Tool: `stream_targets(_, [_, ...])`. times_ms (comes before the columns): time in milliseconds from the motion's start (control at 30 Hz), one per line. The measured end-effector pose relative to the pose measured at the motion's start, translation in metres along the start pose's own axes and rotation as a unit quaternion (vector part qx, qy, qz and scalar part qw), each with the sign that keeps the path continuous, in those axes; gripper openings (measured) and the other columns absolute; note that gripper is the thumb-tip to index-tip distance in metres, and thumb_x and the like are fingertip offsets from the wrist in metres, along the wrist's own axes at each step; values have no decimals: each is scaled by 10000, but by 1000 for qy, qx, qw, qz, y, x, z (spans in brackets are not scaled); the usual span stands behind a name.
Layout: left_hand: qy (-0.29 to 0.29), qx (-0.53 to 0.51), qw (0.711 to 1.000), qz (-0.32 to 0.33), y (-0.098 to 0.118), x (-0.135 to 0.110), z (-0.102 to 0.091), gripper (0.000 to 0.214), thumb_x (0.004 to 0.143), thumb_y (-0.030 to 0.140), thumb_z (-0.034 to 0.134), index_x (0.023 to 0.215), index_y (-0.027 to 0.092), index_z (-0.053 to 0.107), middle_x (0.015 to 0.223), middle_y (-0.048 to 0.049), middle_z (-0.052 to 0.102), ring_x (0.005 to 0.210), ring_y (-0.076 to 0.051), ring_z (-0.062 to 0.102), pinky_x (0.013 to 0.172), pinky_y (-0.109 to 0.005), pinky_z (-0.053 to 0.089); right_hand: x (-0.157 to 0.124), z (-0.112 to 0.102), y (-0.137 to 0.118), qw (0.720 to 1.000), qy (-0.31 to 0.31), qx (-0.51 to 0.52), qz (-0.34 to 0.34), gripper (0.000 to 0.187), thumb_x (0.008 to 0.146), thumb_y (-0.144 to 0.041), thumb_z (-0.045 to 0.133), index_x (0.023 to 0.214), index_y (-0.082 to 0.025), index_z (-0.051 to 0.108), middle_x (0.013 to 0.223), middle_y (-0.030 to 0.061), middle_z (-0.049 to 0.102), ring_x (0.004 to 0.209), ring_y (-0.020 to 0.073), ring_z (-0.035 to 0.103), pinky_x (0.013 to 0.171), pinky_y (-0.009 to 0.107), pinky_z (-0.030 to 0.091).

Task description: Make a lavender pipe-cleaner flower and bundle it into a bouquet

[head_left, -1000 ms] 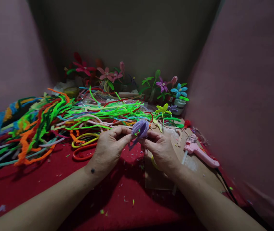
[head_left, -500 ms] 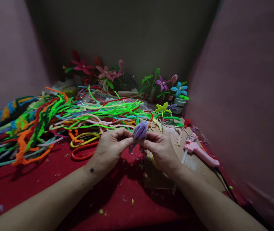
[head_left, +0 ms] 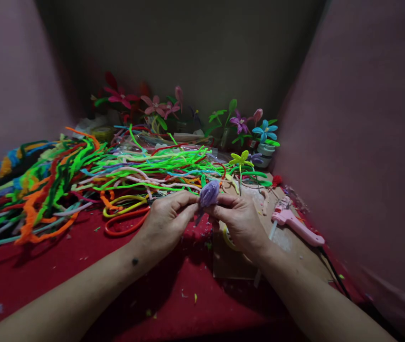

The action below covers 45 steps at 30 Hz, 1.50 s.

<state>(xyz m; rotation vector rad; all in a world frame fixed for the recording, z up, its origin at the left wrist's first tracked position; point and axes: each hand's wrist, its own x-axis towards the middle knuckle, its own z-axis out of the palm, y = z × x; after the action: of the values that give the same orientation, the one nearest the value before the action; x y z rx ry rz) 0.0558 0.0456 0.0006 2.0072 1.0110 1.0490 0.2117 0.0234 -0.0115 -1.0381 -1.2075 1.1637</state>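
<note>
A purple pipe-cleaner flower bud (head_left: 209, 193) is held up between my two hands, above the red cloth. My left hand (head_left: 168, 218) pinches it from the left with thumb and fingers. From the right side, my right hand (head_left: 240, 218) grips it the same way. A short purple end hangs below the bud between the thumbs. Behind the hands lies a pile of pipe cleaners (head_left: 174, 164), mostly green. A yellow pipe-cleaner flower (head_left: 240, 159) stands beyond my right hand.
A pink glue gun (head_left: 296, 225) rests on a cardboard sheet (head_left: 236, 266) at the right. Red and yellow handles (head_left: 126, 228) lie left of my hands. Finished flowers stand along the back, one blue flower (head_left: 265, 131) above a small jar (head_left: 265, 154). Scraps dot the red cloth (head_left: 174, 304).
The bud has turned slightly more upright between my fingers, and its purple end shows more plainly below. Both hands stay in nearly the same place.
</note>
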Motion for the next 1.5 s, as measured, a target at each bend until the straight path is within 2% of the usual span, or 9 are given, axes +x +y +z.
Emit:
stream_targets(333, [7, -127, 988, -86, 8, 4, -1, 126, 731, 219, 590, 671, 150, 677, 592, -8, 646, 558, -135, 569, 562, -234, 447, -4, 1, 3, 1000, 0, 3, -19, 191, 703, -308, 690, 828, -176, 751, 595, -10, 574, 482, 70, 446, 438, 208, 371])
stream_targets(500, [-9, -187, 975, -123, 7, 3, -1, 108, 726, 230, 614, 698, 134, 656, 586, -12, 632, 545, -137, 572, 560, -249, 459, -5, 0, 3, 1000, 2, -3, -24, 169, 709, -297, 691, 813, -179, 752, 625, -1, 583, 497, 70, 450, 448, 208, 373])
stream_targets(733, [-13, -211, 971, -110, 3, 4, -4, 77, 702, 200, 648, 670, 143, 607, 587, 28, 577, 524, -87, 506, 520, -209, 414, -3, -2, 6, 999, -14, 27, -31, 108, 686, -252, 716, 766, -189, 751, 646, -15, 569, 535, 64, 465, 479, 195, 385])
stream_targets(900, [-34, -216, 967, -129, 5, 5, -7, 118, 676, 216, 671, 642, 147, 581, 554, 43, 534, 481, -71, 442, 471, -204, 359, -3, -2, 5, 996, -54, 75, 17, 125, 661, -260, 737, 748, -169, 743, 551, -25, 555, 444, 62, 455, 384, 184, 372])
stream_targets(1033, [-40, -208, 970, -118, 7, 4, -8, 124, 681, 219, 672, 644, 154, 573, 544, 54, 511, 482, -66, 428, 472, -198, 343, -6, -1, 3, 991, -71, 107, 33, 128, 650, -245, 749, 741, -157, 733, 511, -21, 582, 380, 70, 475, 338, 184, 383])
stream_targets(1333, [2, -182, 980, -80, 13, -1, -4, 125, 697, 199, 653, 622, 152, 566, 588, 38, 545, 513, -67, 447, 475, -186, 347, -6, 1, 1, 984, -92, 146, 37, 92, 682, -229, 731, 707, -143, 713, 492, -16, 592, 383, 74, 508, 359, 179, 432])
stream_targets(1500, [-40, -227, 967, -106, 12, -1, -5, 94, 720, 223, 640, 672, 148, 608, 563, 31, 547, 480, -69, 432, 461, -195, 341, -3, -4, 1, 979, -107, 164, 58, 140, 649, -249, 751, 708, -132, 702, 560, 7, 632, 381, 75, 521, 339, 169, 438])
